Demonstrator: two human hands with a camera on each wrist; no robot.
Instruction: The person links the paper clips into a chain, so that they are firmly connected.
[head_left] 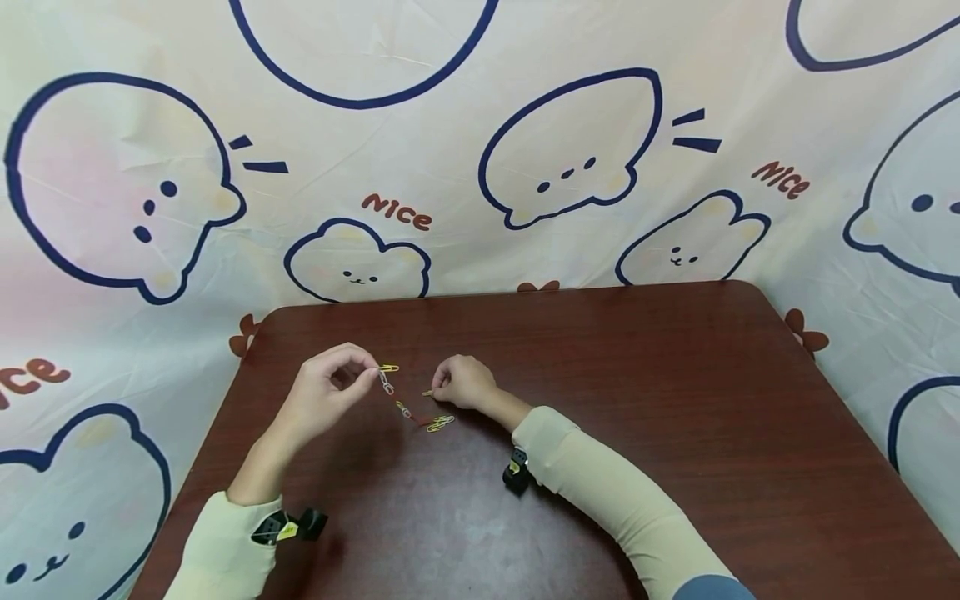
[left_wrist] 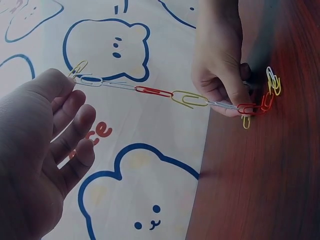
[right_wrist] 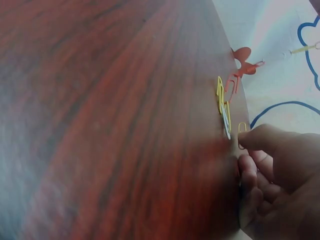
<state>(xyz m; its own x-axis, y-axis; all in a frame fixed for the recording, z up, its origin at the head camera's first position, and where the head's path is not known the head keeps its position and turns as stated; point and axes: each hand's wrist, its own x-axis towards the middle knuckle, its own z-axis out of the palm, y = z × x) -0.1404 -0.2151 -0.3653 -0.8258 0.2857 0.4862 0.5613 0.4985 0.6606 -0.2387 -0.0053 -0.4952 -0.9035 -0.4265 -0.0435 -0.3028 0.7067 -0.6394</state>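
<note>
A chain of linked paper clips [left_wrist: 190,99] in yellow, white and red hangs slanting from my left hand [head_left: 318,396]. Thumb and forefinger of that hand pinch its upper end, by a yellow paper clip [head_left: 389,367]; the other fingers are loosely bent. The chain's lower end reaches the tabletop, where yellow and white clips [head_left: 440,423] lie bunched. Just beyond that bunch, my right hand [head_left: 465,383] pinches a single yellow paper clip [right_wrist: 242,129] low over the table. That clip looks apart from the chain. Its lower part is hidden by the fingertips in the right wrist view.
Both hands are over the left half of a dark reddish-brown table [head_left: 637,375]. A pale cloth [head_left: 450,167] printed with cartoon bears hangs behind it and at its sides. Each sleeve carries a small black wrist camera [head_left: 516,472].
</note>
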